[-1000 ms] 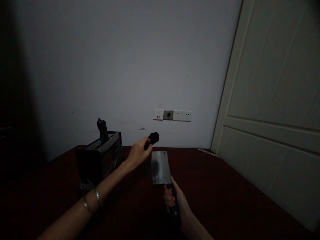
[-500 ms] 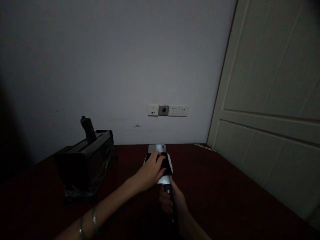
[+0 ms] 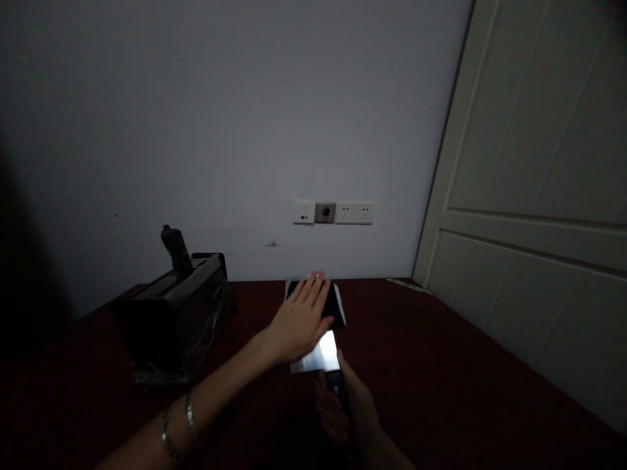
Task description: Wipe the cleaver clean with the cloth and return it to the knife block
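Note:
My right hand (image 3: pixel 350 405) is wrapped round the black handle of a cleaver (image 3: pixel 318 356), whose broad shiny blade points away from me. Across the far part of the blade lies a flat black pad or cloth (image 3: pixel 334 307) with a whitish edge; its exact kind is unclear in the dim light. My left hand (image 3: pixel 301 320) rests flat on the black piece, fingers stretched forward and close together. It hides much of the piece and the far end of the blade.
At the left stands a black knife block (image 3: pixel 176 320) with one dark-handled tool (image 3: pixel 177 251) upright in it. The dark red table (image 3: pixel 441 365) meets a wall with sockets (image 3: pixel 355 213). A pale door (image 3: pixel 529 215) borders the right side, near a thin strip (image 3: pixel 409 286).
My left fingers have straightened from a curled hold and lie flatter. More blade shows near the handle, and its far end no longer sticks out beyond the black piece.

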`<action>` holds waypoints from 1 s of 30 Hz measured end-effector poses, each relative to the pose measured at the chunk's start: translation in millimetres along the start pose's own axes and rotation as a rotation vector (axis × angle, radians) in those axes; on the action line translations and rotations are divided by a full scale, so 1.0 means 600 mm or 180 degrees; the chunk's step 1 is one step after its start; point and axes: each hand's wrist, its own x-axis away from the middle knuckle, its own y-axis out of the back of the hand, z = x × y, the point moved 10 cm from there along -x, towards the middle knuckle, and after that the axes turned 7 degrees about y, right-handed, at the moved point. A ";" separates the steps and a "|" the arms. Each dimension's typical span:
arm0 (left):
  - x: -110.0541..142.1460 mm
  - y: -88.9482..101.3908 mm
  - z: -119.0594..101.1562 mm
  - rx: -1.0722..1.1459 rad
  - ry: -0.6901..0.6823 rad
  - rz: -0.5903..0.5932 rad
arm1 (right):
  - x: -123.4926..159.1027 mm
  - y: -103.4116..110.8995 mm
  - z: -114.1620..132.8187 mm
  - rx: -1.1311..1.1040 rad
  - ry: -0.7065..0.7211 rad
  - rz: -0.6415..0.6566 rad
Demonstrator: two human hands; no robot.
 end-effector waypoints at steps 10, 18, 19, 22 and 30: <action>-0.025 0.005 0.056 -0.0174 0.0348 -0.0155 | 0.011 -0.005 -0.025 0.0056 -0.0157 -0.0355; 0.036 0.026 -0.025 -0.0460 -0.0060 -0.0094 | 0.015 -0.008 -0.023 0.0209 -0.0179 -0.0393; 0.035 0.031 -0.019 -0.0466 -0.0020 -0.0118 | 0.016 -0.010 -0.025 0.0265 -0.0202 -0.0374; 0.014 0.043 0.024 -0.0491 0.0271 -0.0196 | 0.019 -0.013 -0.034 0.0385 -0.0305 -0.0349; 0.030 0.040 -0.014 -0.0486 0.0145 -0.0171 | 0.019 -0.011 -0.016 0.0287 -0.0006 -0.0297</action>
